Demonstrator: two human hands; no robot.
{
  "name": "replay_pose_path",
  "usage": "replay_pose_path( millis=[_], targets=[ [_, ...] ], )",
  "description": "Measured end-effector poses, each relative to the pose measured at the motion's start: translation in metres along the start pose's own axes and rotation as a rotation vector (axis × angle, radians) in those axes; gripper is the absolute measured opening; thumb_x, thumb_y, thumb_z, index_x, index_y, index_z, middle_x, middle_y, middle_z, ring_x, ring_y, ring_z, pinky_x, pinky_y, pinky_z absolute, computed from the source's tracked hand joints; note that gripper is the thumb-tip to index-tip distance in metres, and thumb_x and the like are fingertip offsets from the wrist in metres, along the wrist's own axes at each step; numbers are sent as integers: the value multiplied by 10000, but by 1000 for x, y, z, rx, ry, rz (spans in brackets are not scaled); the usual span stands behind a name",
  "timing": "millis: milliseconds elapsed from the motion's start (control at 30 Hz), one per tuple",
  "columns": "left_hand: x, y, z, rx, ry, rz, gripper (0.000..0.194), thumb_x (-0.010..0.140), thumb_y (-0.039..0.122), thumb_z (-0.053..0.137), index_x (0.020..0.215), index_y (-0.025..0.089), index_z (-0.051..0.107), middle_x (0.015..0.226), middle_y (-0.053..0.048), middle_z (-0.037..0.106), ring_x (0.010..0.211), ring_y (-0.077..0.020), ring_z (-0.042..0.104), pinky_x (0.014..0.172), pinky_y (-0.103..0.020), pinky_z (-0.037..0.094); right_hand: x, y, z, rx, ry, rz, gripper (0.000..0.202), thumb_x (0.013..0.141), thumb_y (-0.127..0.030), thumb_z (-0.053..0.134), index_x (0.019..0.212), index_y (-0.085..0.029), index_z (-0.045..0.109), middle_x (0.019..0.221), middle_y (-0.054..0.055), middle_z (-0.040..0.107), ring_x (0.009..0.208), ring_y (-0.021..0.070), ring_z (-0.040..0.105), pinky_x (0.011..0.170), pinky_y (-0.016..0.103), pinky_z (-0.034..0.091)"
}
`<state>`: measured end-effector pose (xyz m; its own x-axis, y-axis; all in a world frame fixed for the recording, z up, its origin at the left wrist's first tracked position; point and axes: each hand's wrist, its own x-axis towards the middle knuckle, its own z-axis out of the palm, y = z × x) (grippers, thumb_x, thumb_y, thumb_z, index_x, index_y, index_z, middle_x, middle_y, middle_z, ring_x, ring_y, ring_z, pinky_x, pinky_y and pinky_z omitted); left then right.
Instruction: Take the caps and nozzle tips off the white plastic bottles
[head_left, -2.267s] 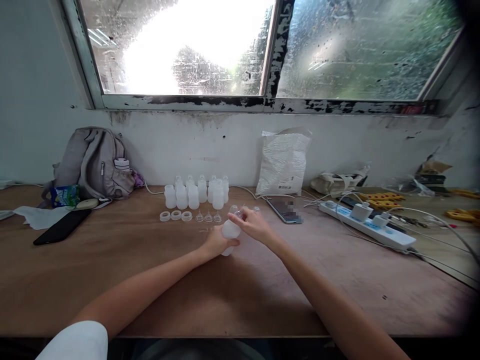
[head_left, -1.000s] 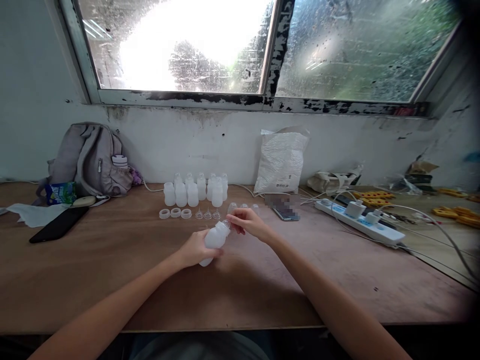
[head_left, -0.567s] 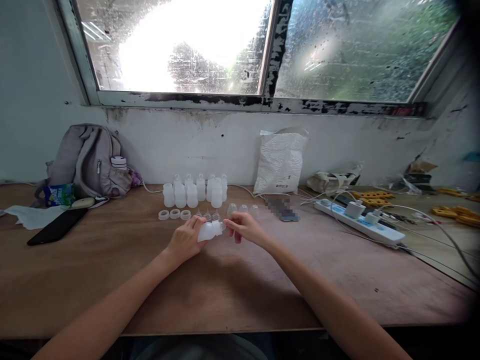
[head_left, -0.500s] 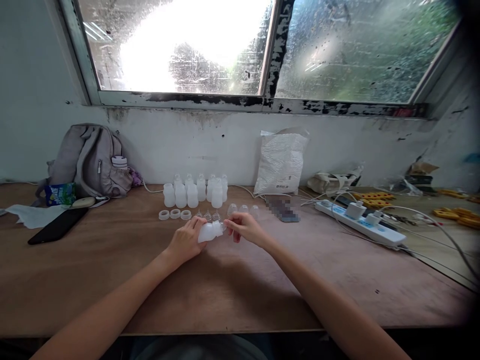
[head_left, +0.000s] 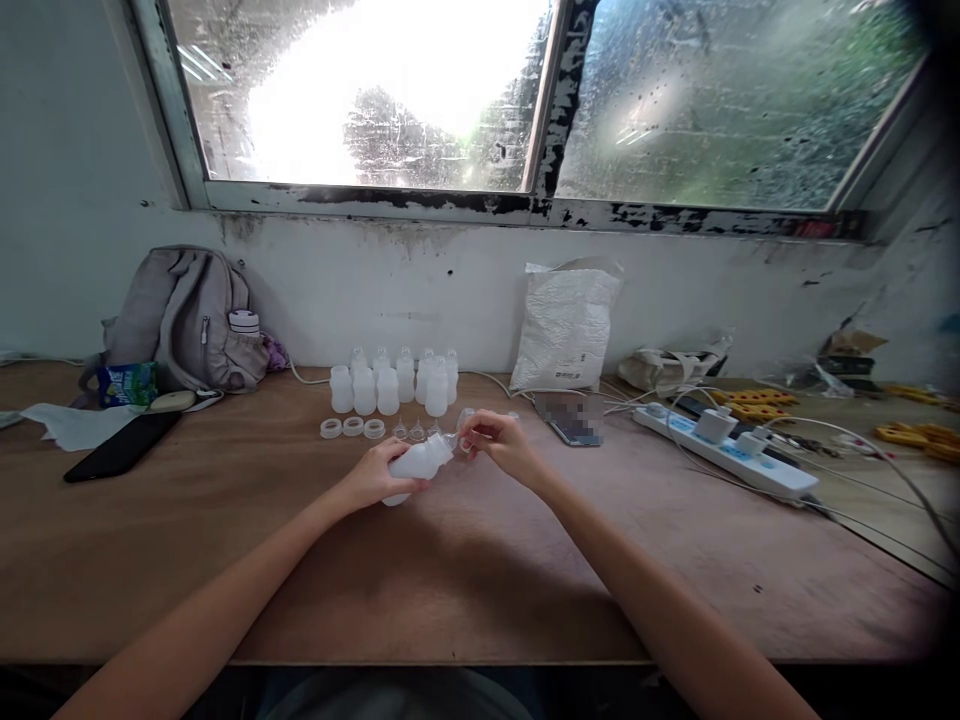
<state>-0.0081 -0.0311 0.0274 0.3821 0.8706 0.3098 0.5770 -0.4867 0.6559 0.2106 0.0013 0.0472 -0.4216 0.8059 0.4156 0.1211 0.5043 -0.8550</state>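
Observation:
My left hand [head_left: 379, 474] is wrapped round a white translucent bottle [head_left: 420, 462], tilted with its neck up and to the right. Just right of the neck, my right hand [head_left: 499, 445] has its fingers pinched near the bottle's mouth; something small and clear seems to be at the fingertips, too small to name. Behind the hands stand several white bottles [head_left: 387, 391] in rows. In front of them lie white rings [head_left: 352, 427] and clear nipples [head_left: 417, 431]. Clear caps [head_left: 466, 415] are partly hidden behind my right hand.
A black phone [head_left: 122, 447], a backpack [head_left: 184, 320] and a white tissue [head_left: 79, 425] are at the left. A silvery bag [head_left: 566, 325] leans on the wall. Toward the right are a pixelated dark object [head_left: 574, 420], a power strip [head_left: 727, 452] with cables, and yellow parts [head_left: 919, 437].
The bottle in my left hand now tilts more steeply, its neck higher. My right hand has moved slightly up and right, away from the neck. The view has shifted a little.

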Motion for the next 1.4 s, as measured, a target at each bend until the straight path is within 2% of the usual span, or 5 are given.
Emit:
replay_pose_path(
  millis=[400, 600, 900, 1100, 1400],
  targets=[
    [3, -13, 4, -84, 90, -105, 531, 600, 447, 622, 1059, 193, 535, 985, -55, 592, 902, -215, 534, 805, -306, 403, 4, 14, -3, -97, 239, -22, 193, 717, -321, 529, 824, -161, 546, 679, 15, 536, 544, 108, 521, 504, 254, 474],
    [4, -15, 11, -88, 280, -146, 495, 628, 417, 607, 1051, 187, 493, 974, -64, 589, 924, -218, 535, 802, -320, 413, 1, 34, 10, -313, 43, -20, 143, 705, -227, 515, 827, -168, 562, 711, 18, 544, 585, 110, 531, 551, 256, 467],
    [-1, -13, 22, -46, 245, 50, 518, 689, 332, 573, 1155, 211, 382, 1147, -59, 493, 1040, -193, 468, 890, -320, 368, 5, 1, 40, -409, 62, -138, 163, 761, -340, 508, 804, -185, 539, 838, 38, 489, 597, 89, 528, 552, 229, 461],
    [1, -16, 20, 89, 592, 109, 561, 731, 297, 539, 1216, 202, 274, 1269, -109, 308, 1201, -224, 278, 967, -381, 280, 60, -18, 22, -489, 201, -154, 124, 753, -262, 512, 684, -160, 527, 826, 24, 455, 581, 77, 541, 541, 216, 447],
    [-10, -5, 30, 278, 81, 340, 244, 775, 222, 444, 1013, 206, 491, 1043, -68, 513, 1001, -217, 452, 894, -366, 353, 144, 9, 19, -944, 107, -53, 73, 756, -167, 507, 770, -134, 570, 911, 72, 490, 745, 126, 511, 678, 237, 383]
  ],
)
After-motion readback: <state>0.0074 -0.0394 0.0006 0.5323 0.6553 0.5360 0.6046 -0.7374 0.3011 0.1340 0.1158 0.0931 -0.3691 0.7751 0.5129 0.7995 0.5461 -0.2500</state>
